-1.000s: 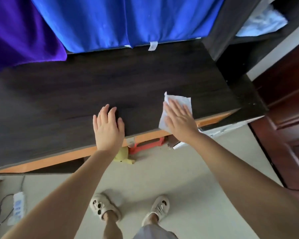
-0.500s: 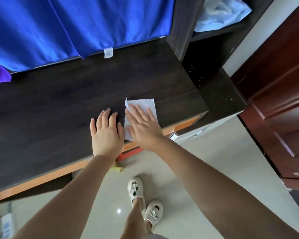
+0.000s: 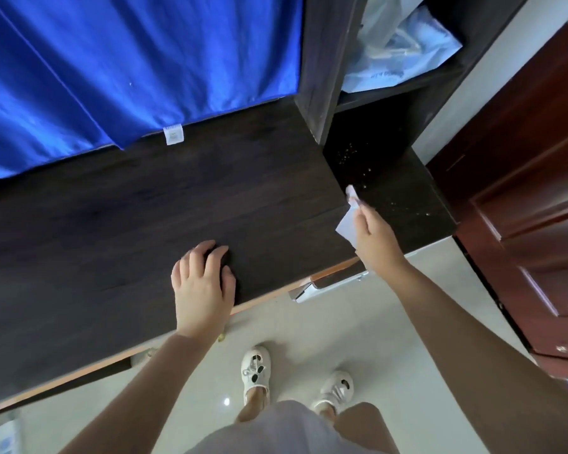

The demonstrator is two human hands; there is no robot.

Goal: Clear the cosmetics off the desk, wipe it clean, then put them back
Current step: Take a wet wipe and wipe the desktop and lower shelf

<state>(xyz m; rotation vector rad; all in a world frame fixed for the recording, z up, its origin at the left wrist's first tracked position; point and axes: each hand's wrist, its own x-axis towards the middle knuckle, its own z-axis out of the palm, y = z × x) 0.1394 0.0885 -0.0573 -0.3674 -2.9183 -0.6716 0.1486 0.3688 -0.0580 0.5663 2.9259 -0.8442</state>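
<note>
Head view: dark desk [image 3: 145, 224] beneath blue curtain [image 3: 128, 60].

The desk [image 3: 138, 204] is extending from the left edge toward the right, with its front edge running above the floor [image 3: 309, 326]. The curtain [image 3: 128, 60] is hanging behind the desk, its lower hem reaching the rear of the desk surface. The left hand [image 3: 204, 283] is resting on the desk near the front edge. The right hand [image 3: 374, 237] is positioned at the right end of the desk, holding the tissue [image 3: 347, 224] on the surface. The shelf unit [image 3: 391, 178] is standing right of the desk. A bag [image 3: 397, 50] is lying in its upper compartment. The door [image 3: 532, 198] is standing at the far right.
</note>
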